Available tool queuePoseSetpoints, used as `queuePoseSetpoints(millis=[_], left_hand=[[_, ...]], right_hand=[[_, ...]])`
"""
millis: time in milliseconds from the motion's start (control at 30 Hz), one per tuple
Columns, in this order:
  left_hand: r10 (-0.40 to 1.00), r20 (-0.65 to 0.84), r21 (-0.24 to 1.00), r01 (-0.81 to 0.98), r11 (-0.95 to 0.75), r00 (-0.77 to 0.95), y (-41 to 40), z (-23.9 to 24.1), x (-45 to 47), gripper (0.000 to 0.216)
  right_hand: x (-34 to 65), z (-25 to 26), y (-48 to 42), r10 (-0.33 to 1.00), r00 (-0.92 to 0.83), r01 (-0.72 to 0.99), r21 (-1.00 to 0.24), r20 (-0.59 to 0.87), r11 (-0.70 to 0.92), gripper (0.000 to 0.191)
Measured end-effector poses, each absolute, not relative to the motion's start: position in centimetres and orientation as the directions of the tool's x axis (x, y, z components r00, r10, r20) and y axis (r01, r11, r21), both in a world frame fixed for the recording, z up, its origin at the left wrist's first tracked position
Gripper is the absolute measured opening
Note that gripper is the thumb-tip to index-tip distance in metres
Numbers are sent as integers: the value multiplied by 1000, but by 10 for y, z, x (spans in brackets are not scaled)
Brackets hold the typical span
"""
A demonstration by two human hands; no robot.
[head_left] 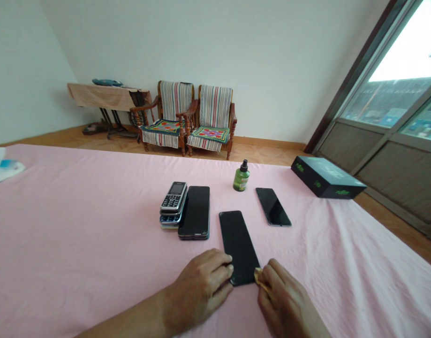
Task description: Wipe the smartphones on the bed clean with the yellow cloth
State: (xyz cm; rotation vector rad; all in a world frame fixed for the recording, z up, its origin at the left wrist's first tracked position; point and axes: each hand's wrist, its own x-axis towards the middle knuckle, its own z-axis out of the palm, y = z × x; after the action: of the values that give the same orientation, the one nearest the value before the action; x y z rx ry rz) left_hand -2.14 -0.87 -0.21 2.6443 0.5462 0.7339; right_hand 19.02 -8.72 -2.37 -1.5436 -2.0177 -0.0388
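Observation:
A black smartphone [238, 244] lies screen up on the pink cloth [78, 234] in front of me. My left hand [197, 291] rests on the cloth, its curled fingers touching the phone's near left corner. My right hand [285, 303] is closed at the phone's near right corner, pinching a small yellowish thing [258, 276] that I cannot make out. Beyond lie a stack of keypad phones [173, 204], a second black smartphone [195, 211] and a third one [273, 206]. A small green spray bottle [241, 176] stands upright behind them.
A dark box with green print [327, 177] sits at the cloth's far right corner. A white and blue packet [2, 168] lies at the far left edge. Two striped wooden armchairs [189, 119] and a small table [106, 98] stand against the far wall. A window [398, 94] fills the right.

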Motion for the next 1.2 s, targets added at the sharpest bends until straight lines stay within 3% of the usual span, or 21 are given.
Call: queuePoseSetpoints(millis=[67, 167, 267, 367, 533, 733, 967, 1200], left_hand=[[457, 402, 440, 271, -856, 793, -7, 0, -22, 12], [493, 398, 490, 275, -827, 774, -6, 3, -24, 9], [517, 409, 516, 276, -811, 752, -6, 2, -25, 14], [535, 400, 529, 289, -798, 744, -7, -1, -25, 19], [511, 403, 498, 286, -819, 759, -8, -3, -25, 21], [482, 424, 471, 268, -840, 766, -7, -2, -26, 16], [463, 428, 469, 247, -848, 776, -7, -3, -25, 12], [463, 409, 452, 266, -851, 786, -7, -4, -25, 13]], right_hand=[[205, -21, -88, 884, -75, 896, -357, 461, 262, 19], [210, -14, -89, 908, 9, 833, -506, 419, 225, 16], [200, -13, -91, 934, -21, 725, -637, 358, 261, 15], [188, -18, -90, 940, -49, 684, -674, 337, 278, 19], [186, -17, -71, 969, 33, 654, -738, 244, 164, 24], [192, -11, -35, 974, 110, 688, -723, 196, 68, 24], [195, -6, 4, 968, 193, 790, -611, 160, -56, 24], [197, -5, 45, 953, 213, 848, -524, 216, -71, 23]])
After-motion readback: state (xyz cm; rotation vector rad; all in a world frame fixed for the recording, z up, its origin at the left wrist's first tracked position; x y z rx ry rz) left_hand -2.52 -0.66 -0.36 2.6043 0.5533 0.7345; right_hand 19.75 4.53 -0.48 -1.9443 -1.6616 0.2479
